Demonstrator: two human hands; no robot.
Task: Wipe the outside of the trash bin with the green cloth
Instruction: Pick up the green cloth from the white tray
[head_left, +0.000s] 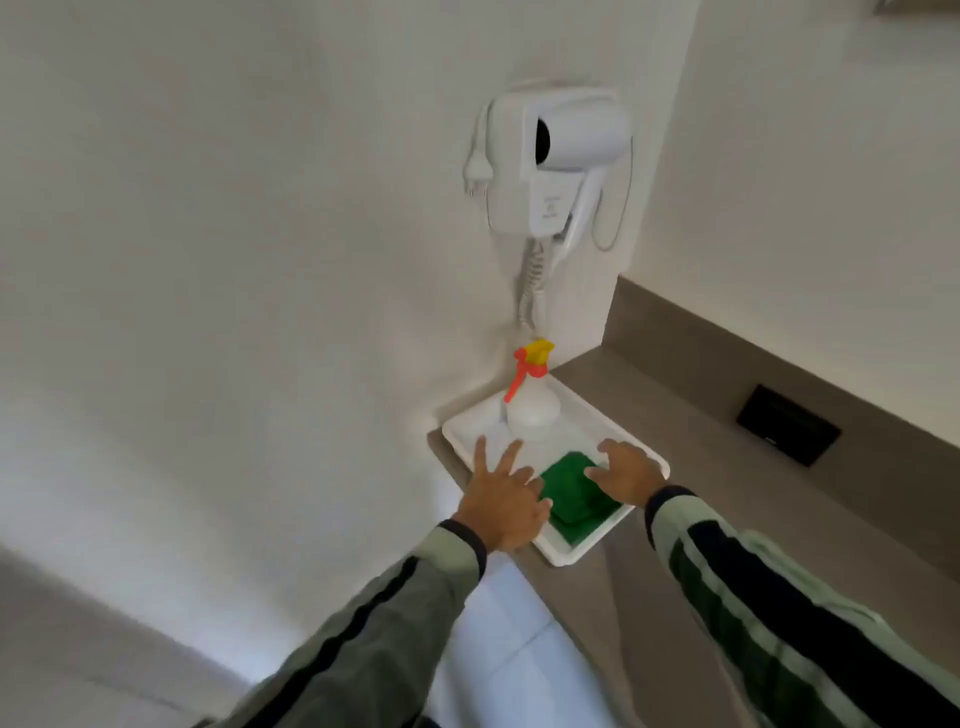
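A folded green cloth (569, 493) lies in the near half of a white tray (582, 415) on a grey-brown counter. My left hand (506, 496) hovers over the tray's near left edge with fingers spread, just left of the cloth. My right hand (626, 475) is over the cloth's right side, fingers apart and curled down toward it, holding nothing. No trash bin is in view.
A white spray bottle (532, 405) with a red and yellow trigger stands at the tray's far end. A white wall-mounted hair dryer (561, 156) hangs above it. A black socket plate (787, 431) sits in the counter's backsplash. The counter (701, 467) runs off to the right.
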